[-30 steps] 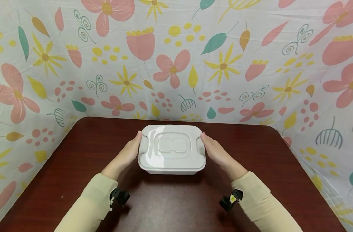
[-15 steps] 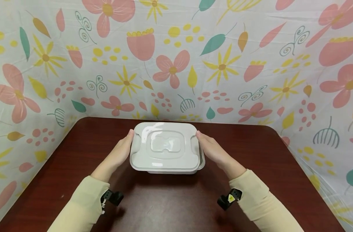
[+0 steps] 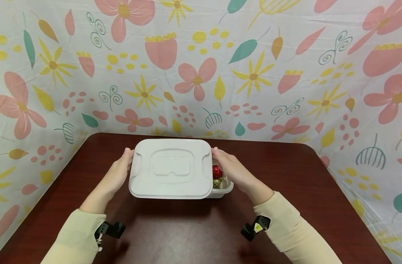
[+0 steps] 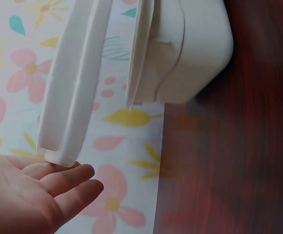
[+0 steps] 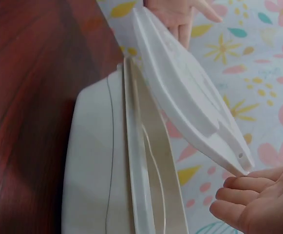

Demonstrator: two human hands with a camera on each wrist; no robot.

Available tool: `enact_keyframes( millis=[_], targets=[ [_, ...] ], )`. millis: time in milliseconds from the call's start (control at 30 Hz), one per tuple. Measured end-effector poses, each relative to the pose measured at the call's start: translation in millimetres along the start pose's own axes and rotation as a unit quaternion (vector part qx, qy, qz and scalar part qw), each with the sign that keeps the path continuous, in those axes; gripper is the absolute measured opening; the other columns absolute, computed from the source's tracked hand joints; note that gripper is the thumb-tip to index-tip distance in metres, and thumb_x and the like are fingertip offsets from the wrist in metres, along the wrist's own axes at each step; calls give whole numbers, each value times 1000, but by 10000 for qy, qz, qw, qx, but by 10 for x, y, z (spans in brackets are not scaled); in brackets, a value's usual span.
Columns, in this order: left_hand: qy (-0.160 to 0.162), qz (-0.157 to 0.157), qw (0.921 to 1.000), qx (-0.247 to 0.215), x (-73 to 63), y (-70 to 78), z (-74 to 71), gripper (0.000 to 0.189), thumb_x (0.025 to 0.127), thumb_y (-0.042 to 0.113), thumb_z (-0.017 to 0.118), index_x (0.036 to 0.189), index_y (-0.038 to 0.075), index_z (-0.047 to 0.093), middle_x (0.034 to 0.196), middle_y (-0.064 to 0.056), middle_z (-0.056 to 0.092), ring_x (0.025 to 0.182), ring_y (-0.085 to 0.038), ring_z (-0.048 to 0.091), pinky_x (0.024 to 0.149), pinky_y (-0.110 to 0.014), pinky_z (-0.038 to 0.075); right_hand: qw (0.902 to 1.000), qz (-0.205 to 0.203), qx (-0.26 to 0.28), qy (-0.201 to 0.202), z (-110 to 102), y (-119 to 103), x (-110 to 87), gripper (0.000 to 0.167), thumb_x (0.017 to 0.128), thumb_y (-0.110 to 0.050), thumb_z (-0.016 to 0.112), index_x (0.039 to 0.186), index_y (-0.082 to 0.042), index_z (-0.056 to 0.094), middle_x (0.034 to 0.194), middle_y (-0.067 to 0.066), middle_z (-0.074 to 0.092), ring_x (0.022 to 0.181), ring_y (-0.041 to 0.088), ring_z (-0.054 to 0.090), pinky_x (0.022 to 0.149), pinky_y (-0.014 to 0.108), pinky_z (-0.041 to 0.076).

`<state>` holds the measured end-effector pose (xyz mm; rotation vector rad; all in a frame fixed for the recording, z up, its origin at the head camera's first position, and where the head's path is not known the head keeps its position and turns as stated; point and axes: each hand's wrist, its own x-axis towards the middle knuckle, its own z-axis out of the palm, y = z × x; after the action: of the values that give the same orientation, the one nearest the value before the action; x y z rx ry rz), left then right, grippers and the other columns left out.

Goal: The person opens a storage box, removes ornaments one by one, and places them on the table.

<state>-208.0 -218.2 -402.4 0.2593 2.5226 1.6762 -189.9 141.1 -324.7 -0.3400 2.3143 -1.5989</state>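
Head view: left grip [image 3: 116,174] and right grip [image 3: 235,170], straight-fingered, unclenched, carry a white, round-cornered, embossed lid [image 3: 171,183].

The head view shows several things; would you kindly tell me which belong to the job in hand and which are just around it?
Part of the job:
white lid, carried between left hand and right hand
box, partly uncovered
red thing inside it, probably

Just around it:
table
flowered cloth
black wrist cameras
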Motion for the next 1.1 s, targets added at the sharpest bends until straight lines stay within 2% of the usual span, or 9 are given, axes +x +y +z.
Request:
enact_keyframes(
  millis=[67, 167, 367, 533, 600, 667, 767, 1000, 1100],
  targets=[
    [-126, -222, 9997, -41, -343, 664, -3, 77, 100, 50, 3, 147, -10, 7, 152, -31, 10, 140, -47, 14, 115, -60, 15, 9997, -15, 174, -179, 36, -27, 4, 69, 98, -56, 28, 147, -8, 30, 149, 12, 37, 140, 25, 32, 116, 48, 25],
    [-101, -519, 9986, 28, -496, 875, -32, 77, 99, 49, -1, 147, -10, 6, 151, -32, 9, 139, -49, 13, 114, -62, 15, 9986, -95, 354, -375, 93, -61, 8, 69, 98, -56, 27, 147, -7, 30, 150, 12, 34, 141, 26, 30, 116, 51, 24],
    [144, -451, 9989, -28, -496, 586, -184, 81, 97, 56, 4, 148, -7, 10, 150, -33, 15, 138, -48, 17, 111, -63, 20, 9972, -242, 408, -572, 222, -112, 10, 65, 100, -52, 24, 147, -7, 31, 149, 15, 36, 137, 30, 37, 112, 49, 33],
    [402, -628, 9970, 201, -572, 503, -321, 81, 97, 57, 5, 149, -4, 14, 149, -34, 20, 137, -48, 24, 109, -58, 30, 9967, -297, 405, -642, 345, -146, -15, 60, 102, -47, 26, 143, -5, 39, 146, 15, 41, 132, 31, 44, 109, 48, 39],
    [548, -736, 9950, 390, -613, 497, -376, 80, 97, 57, 6, 149, -2, 17, 148, -33, 24, 135, -48, 30, 104, -45, 44, 9967, -320, 369, -641, 399, -161, -30, 59, 102, -46, 28, 141, -3, 41, 145, 15, 42, 131, 31, 45, 106, 48, 42],
    [732, -835, 9924, 532, -649, 490, -424, 79, 97, 58, 8, 149, -1, 21, 147, -31, 29, 130, -46, 37, 91, -31, 53, 9968, -314, 330, -664, 453, -170, -37, 59, 102, -45, 30, 140, -3, 43, 144, 14, 44, 129, 31, 47, 104, 46, 44],
    [1017, -1001, 9879, 611, -700, 478, -484, 78, 97, 58, 11, 148, 0, 25, 144, -30, 34, 123, -44, 44, 71, -12, 51, 9967, -287, 332, -687, 552, -188, -38, 56, 101, -43, 34, 139, -3, 44, 143, 12, 45, 128, 31, 49, 101, 43, 48],
    [1441, -1429, 9792, 7, -753, 404, -560, 82, 96, 58, 20, 148, -6, 16, 146, -34, 27, 128, -47, 39, 69, -13, 55, 9954, -311, 641, -642, 831, -225, -31, 54, 101, -36, 41, 143, -3, 37, 145, 15, 43, 128, 32, 49, 101, 41, 48],
    [1657, -1660, 9710, -470, -773, 349, -604, 87, 93, 62, 25, 149, -4, 11, 149, -33, 21, 127, -40, 45, 69, -14, 56, 9935, -341, 813, -714, 942, -236, -36, 53, 101, -34, 41, 143, -2, 37, 145, 15, 43, 130, 31, 47, 104, 43, 45]
  ],
)
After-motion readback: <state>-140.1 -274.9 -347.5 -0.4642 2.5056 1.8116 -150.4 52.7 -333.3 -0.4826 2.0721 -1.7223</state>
